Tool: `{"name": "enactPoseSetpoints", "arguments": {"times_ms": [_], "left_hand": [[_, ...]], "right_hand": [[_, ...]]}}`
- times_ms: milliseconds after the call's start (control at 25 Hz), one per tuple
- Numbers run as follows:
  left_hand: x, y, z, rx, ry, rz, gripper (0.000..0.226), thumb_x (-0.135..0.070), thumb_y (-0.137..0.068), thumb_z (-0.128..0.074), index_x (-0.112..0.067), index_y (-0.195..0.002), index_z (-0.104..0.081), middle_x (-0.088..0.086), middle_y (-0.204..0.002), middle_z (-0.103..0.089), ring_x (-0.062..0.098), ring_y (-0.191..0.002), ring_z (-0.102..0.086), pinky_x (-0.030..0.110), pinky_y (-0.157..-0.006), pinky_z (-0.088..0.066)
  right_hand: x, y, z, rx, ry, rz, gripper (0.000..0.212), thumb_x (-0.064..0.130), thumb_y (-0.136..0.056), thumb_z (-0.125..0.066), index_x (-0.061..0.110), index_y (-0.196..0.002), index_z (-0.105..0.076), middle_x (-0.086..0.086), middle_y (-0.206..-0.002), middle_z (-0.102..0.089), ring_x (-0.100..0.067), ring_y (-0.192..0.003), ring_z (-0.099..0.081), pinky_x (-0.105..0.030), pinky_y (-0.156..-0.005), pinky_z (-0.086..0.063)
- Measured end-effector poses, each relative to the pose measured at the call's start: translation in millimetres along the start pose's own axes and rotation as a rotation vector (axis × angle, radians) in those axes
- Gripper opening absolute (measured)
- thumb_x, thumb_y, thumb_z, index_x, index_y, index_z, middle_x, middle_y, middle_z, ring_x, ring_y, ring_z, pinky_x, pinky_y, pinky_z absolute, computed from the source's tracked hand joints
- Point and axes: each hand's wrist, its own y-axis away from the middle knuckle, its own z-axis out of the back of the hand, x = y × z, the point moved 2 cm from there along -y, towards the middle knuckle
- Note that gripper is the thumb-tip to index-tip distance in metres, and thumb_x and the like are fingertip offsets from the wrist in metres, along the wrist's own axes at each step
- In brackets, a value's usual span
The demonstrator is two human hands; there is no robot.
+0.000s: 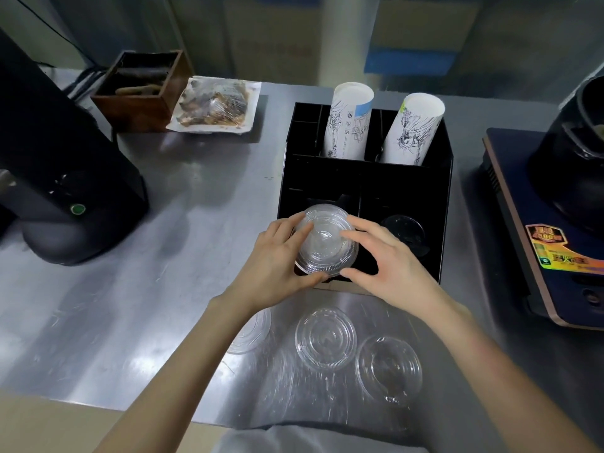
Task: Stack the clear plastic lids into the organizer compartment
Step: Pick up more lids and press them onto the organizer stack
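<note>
A stack of clear plastic lids (324, 240) sits over the front left compartment of the black organizer (444, 223). My left hand (277, 263) grips the stack's left side and my right hand (389, 259) holds its right side. Three more clear lids lie flat on the steel counter below my hands: one in the middle (325, 336), one at the right (389, 367), and one partly hidden under my left forearm (253, 331). Black lids (403, 227) fill the front right compartment.
Two stacks of printed paper cups (348, 125) (411, 132) stand in the organizer's back compartments. A black grinder (58, 178) stands at the left, a wooden box (140, 86) and a wrapped tray (215, 106) at the back, a cooker with a dark pot (555, 230) at the right.
</note>
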Motion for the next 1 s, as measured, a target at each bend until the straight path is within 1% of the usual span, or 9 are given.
{"name": "enactPoseSetpoints", "arguments": {"times_ms": [80,120,240,400,520,640,720,840,1000], "left_hand": [[3.1,-7.0,-0.4,0.014,-0.004,0.012,0.081,-0.058,-0.065,-0.047,-0.001,-0.122,-0.046,0.025,-0.130,-0.047,0.042,-0.114,-0.045,0.047,-0.090,-0.035],[5.1,-11.0,-0.9,0.021,-0.006,0.019,0.081,-0.058,-0.065,-0.047,0.000,-0.121,-0.047,0.026,-0.129,-0.047,0.043,-0.113,-0.046,0.049,-0.090,-0.037],[11.8,-21.6,-3.9,0.053,0.000,0.045,0.082,-0.058,-0.064,-0.047,0.002,-0.120,-0.047,0.027,-0.128,-0.048,0.044,-0.113,-0.046,0.051,-0.090,-0.037],[17.4,-31.7,-11.2,0.098,-0.034,0.044,0.081,-0.055,-0.065,-0.051,0.003,-0.120,-0.046,0.029,-0.127,-0.047,0.044,-0.114,-0.045,0.052,-0.091,-0.038],[18.4,-36.1,-15.8,0.114,-0.046,0.061,0.076,-0.044,-0.065,-0.064,0.004,-0.122,-0.045,0.028,-0.130,-0.044,0.044,-0.118,-0.042,0.052,-0.091,-0.037],[18.2,-35.9,-20.2,0.122,-0.060,0.051,0.073,-0.031,-0.068,-0.076,0.005,-0.123,-0.043,0.029,-0.133,-0.041,0.044,-0.120,-0.039,0.053,-0.093,-0.035],[17.4,-35.0,-22.4,0.118,-0.059,0.053,0.073,-0.027,-0.069,-0.076,0.005,-0.124,-0.041,0.028,-0.136,-0.038,0.043,-0.123,-0.036,0.053,-0.094,-0.034],[15.2,-34.2,-24.7,0.121,-0.041,0.063,0.073,-0.028,-0.073,-0.072,0.004,-0.128,-0.035,0.026,-0.142,-0.030,0.039,-0.129,-0.028,0.050,-0.097,-0.031],[14.3,-33.1,-23.2,0.103,-0.011,0.069,0.073,-0.028,-0.076,-0.070,0.002,-0.130,-0.032,0.024,-0.145,-0.025,0.037,-0.131,-0.023,0.048,-0.102,-0.027]], "right_hand": [[-3.2,-7.1,0.3,0.010,0.018,-0.014,0.052,0.023,-0.075,-0.069,0.016,-0.123,-0.048,-0.001,-0.141,-0.039,-0.015,-0.130,-0.033,-0.028,-0.107,-0.024],[-4.4,-10.5,0.5,0.008,0.031,-0.015,0.052,0.023,-0.075,-0.069,0.015,-0.122,-0.049,-0.001,-0.141,-0.040,-0.016,-0.129,-0.033,-0.029,-0.108,-0.025],[-8.3,-18.1,0.0,-0.012,0.043,-0.020,0.049,0.020,-0.075,-0.070,0.012,-0.119,-0.051,-0.005,-0.138,-0.044,-0.021,-0.127,-0.036,-0.038,-0.108,-0.029],[-16.8,-25.3,-5.1,-0.020,0.085,-0.045,0.048,0.019,-0.074,-0.071,0.011,-0.118,-0.052,-0.008,-0.137,-0.045,-0.024,-0.127,-0.037,-0.044,-0.105,-0.032],[-21.5,-27.5,-11.3,-0.040,0.124,-0.056,0.048,0.019,-0.074,-0.071,0.011,-0.117,-0.053,-0.008,-0.137,-0.046,-0.020,-0.127,-0.033,-0.042,-0.103,-0.030],[-22.2,-27.5,-15.1,-0.049,0.154,-0.058,0.048,0.019,-0.074,-0.070,0.009,-0.118,-0.053,-0.008,-0.138,-0.045,-0.015,-0.127,-0.026,-0.037,-0.099,-0.025],[-20.4,-27.4,-15.9,-0.039,0.161,-0.063,0.047,0.019,-0.077,-0.068,0.009,-0.120,-0.051,-0.007,-0.140,-0.042,-0.017,-0.130,-0.026,-0.037,-0.101,-0.024],[-18.2,-26.0,-16.0,-0.017,0.184,-0.066,0.047,0.020,-0.080,-0.063,0.009,-0.123,-0.047,-0.005,-0.144,-0.036,-0.019,-0.134,-0.024,-0.040,-0.106,-0.024],[-14.6,-25.1,-14.4,-0.017,0.172,-0.057,0.047,0.018,-0.081,-0.062,0.008,-0.124,-0.045,-0.008,-0.146,-0.032,-0.021,-0.136,-0.023,-0.038,-0.107,-0.023]]}}
